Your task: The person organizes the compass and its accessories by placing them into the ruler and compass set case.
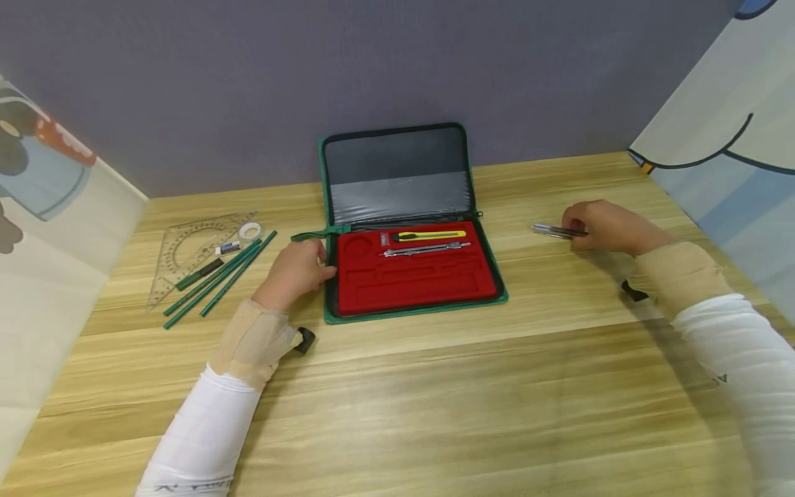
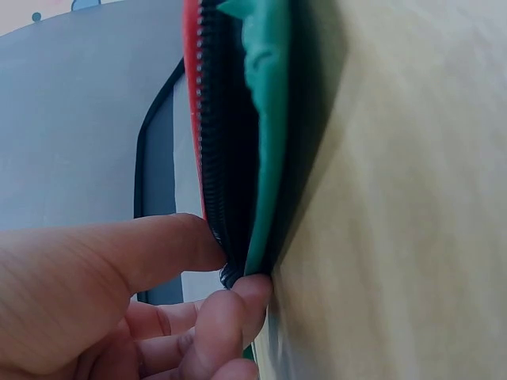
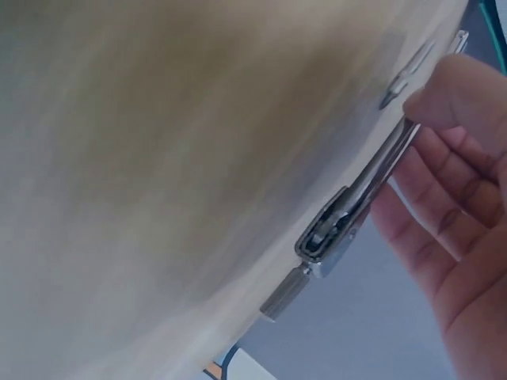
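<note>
Here, the right hand [image 1: 609, 224] pinches a metal drawing compass [image 3: 364, 182] between its drawn-together fingers [image 3: 424, 229], toward the back right corner of the bench [image 1: 435, 400]; beside it shows a slim metal piece [image 3: 408, 75], perhaps a compass part. The left hand [image 1: 295, 273] pinches the left side of the unzipped green case [image 1: 417, 313], midway along the bench's back edge.

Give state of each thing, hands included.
Green case: open, lid raised
Red tray: partly filled
Yellow cutter: in tray, blade position unclear
Silver drawing tool: in tray
Right hand: gripping compass
Compass: legs together
Left hand: pinching case edge
Green pencils: loose, outside case
Set square: flat, outside case
Eraser: outside case
White ring: lying flat
</note>
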### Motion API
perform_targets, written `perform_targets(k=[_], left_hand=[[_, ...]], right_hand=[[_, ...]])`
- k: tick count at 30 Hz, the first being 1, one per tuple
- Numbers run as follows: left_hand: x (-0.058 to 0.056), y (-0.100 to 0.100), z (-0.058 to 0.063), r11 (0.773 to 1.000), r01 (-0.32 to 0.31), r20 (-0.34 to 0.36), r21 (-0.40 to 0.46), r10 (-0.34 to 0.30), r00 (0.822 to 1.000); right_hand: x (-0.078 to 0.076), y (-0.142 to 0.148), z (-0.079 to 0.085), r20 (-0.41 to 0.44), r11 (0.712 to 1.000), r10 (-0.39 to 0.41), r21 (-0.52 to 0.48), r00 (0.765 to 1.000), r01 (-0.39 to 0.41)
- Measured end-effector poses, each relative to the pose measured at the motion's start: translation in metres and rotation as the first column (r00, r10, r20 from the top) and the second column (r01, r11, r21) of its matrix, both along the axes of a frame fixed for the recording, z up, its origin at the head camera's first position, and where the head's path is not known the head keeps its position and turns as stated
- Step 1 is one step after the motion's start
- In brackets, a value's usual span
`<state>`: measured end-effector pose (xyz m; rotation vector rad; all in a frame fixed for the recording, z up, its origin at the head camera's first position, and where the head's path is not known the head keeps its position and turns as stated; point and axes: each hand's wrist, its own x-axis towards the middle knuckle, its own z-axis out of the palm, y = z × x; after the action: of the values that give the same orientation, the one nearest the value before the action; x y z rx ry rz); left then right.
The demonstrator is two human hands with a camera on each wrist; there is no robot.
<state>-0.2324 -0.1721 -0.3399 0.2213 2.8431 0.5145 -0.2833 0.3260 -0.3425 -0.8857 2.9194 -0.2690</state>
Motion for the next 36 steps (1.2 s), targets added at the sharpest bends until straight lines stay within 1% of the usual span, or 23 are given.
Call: perform_targets(k=[3, 8, 12, 17, 22, 27, 30, 36], left_hand=[[0.001, 0.000, 0.001, 1.000, 0.002, -0.006, 0.000, -0.002, 1.000], [0.001, 0.000, 0.001, 1.000, 0.006, -0.016, -0.008, -0.006, 1.000], [0.001, 0.000, 0.000, 1.000, 0.004, -0.018, -0.016, -0.004, 1.000], [0.001, 0.000, 0.000, 1.000, 0.007, -0.019, -0.016, -0.007, 1.000], [0.001, 0.000, -0.001, 1.000, 0.011, -0.020, -0.014, -0.011, 1.000], [0.001, 0.000, 0.000, 1.000, 0.010, -0.024, -0.019, -0.010, 1.000], [0.001, 0.000, 0.000, 1.000, 0.009, -0.022, -0.021, -0.010, 1.000], [0.001, 0.000, 0.000, 1.000, 0.011, -0.020, -0.018, -0.012, 1.000]], right_hand=[[0.002, -0.005, 0.002, -0.005, 1.000, 0.008, -0.005, 1.000, -0.008], [0.006, -0.017, 0.006, -0.022, 0.999, 0.044, -0.012, 0.999, -0.044], [0.009, -0.031, 0.008, -0.031, 0.995, 0.093, -0.020, 0.995, -0.093], [0.011, -0.048, 0.008, -0.067, 0.985, 0.167, -0.039, 0.984, -0.170], [0.014, -0.065, 0.011, -0.099, 0.968, 0.237, -0.062, 0.966, -0.244], [0.014, -0.085, 0.013, -0.091, 0.955, 0.280, -0.073, 0.956, -0.287], [0.012, -0.096, 0.013, -0.081, 0.952, 0.292, -0.068, 0.953, -0.298], [0.009, -0.122, 0.011, -0.066, 0.939, 0.333, -0.071, 0.941, -0.338]])
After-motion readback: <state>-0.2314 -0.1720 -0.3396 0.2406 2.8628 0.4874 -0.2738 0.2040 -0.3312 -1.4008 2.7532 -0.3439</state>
